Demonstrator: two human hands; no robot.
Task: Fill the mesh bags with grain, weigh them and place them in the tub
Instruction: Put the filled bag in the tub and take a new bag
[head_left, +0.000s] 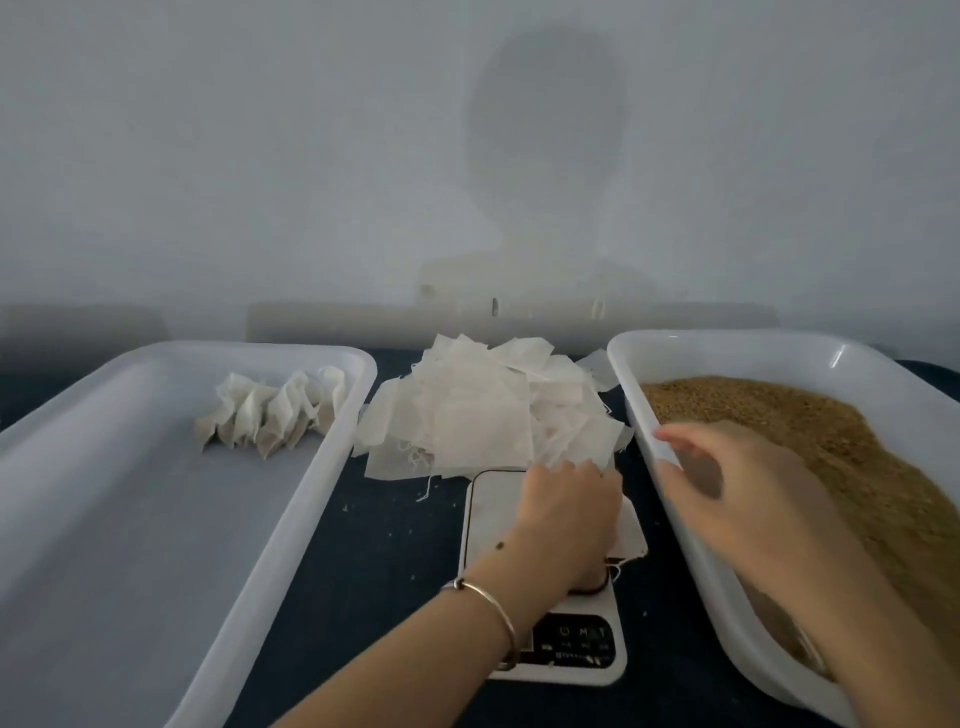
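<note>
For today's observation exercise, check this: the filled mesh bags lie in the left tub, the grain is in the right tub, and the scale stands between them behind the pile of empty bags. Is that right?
Not quite. The head view shows the scale in front of the pile of empty bags, nearer the person, not behind it. The filled mesh bags do lie in the left tub, and the grain is in the right tub.

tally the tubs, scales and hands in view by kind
white tubs: 2, the left tub holding filled bags and the right tub holding grain
digital scale: 1
hands: 2, left hand and right hand
total: 5
</note>
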